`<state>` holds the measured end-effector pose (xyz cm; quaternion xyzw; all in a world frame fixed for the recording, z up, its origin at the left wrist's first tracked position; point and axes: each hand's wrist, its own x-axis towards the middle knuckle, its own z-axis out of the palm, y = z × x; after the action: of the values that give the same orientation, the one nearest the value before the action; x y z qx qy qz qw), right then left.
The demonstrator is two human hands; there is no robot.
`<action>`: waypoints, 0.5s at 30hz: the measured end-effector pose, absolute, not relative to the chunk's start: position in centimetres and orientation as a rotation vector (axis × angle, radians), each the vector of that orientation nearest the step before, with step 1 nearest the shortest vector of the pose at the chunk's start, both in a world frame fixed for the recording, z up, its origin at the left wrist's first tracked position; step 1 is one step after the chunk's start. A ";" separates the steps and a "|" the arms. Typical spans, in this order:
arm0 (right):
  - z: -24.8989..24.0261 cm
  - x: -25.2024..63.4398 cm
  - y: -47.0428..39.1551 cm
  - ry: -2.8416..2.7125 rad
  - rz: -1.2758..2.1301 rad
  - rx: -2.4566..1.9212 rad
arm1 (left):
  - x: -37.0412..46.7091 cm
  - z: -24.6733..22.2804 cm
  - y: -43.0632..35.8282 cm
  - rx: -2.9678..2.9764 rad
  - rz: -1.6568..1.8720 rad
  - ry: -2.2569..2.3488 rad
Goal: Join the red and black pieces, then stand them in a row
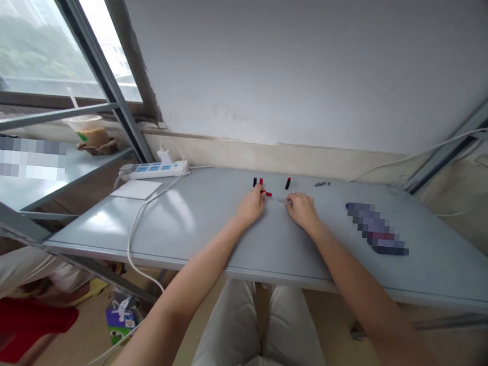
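Note:
My left hand (252, 205) is closed on a small red tube (267, 194), whose end points right past the fingertips. My right hand (303, 208) lies a short way to its right on the desk, fingers curled together. A thin greyish rod (282, 200) extends leftward from those fingers; its kind is too small to tell. Just beyond my left hand stand a short black cylinder (255, 181) and a red one (261, 181). Between and beyond both hands is a black cylinder with a red end (288, 183). Several tiny dark metallic-looking pieces (322, 185) lie farther right.
On the grey desk (205, 231), a white power strip (160, 168) and a flat white sheet or box (136, 189) sit at left, with a cable (133, 230) crossing the front edge. A blurred dark-blue object (374, 228) lies right. A drink cup (90, 129) stands on the adjoining left surface.

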<state>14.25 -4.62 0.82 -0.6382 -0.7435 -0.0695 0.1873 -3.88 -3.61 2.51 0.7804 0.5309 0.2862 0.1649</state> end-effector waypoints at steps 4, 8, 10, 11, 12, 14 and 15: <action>0.5 16.1 -3.7 -1.865 -0.043 -2.000 | -4.0 2.7 -3.8 2.236 0.822 1.487; 0.3 17.2 -3.0 -1.681 0.094 -2.012 | -3.8 2.3 -3.7 2.282 0.835 1.433; 0.1 17.4 -2.7 -1.654 0.112 -1.989 | -3.7 2.1 -3.6 2.290 0.843 1.404; -0.1 17.4 -2.6 -1.648 0.118 -1.986 | -3.6 1.9 -3.6 2.291 0.855 1.380; -0.2 17.4 -2.4 -1.645 0.119 -1.989 | -3.5 1.8 -3.5 2.289 0.871 1.351; -0.5 17.4 -2.2 -1.643 0.105 -2.012 | -3.3 1.7 -3.4 2.272 0.915 1.300; -0.5 17.4 -2.1 -1.643 0.097 -2.026 | -3.2 1.6 -3.3 2.257 0.937 1.288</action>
<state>17.39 -2.06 -0.54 -0.7491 -0.6072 0.0358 0.2625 -3.18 -3.33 1.62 0.8023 0.4580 0.3332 0.1885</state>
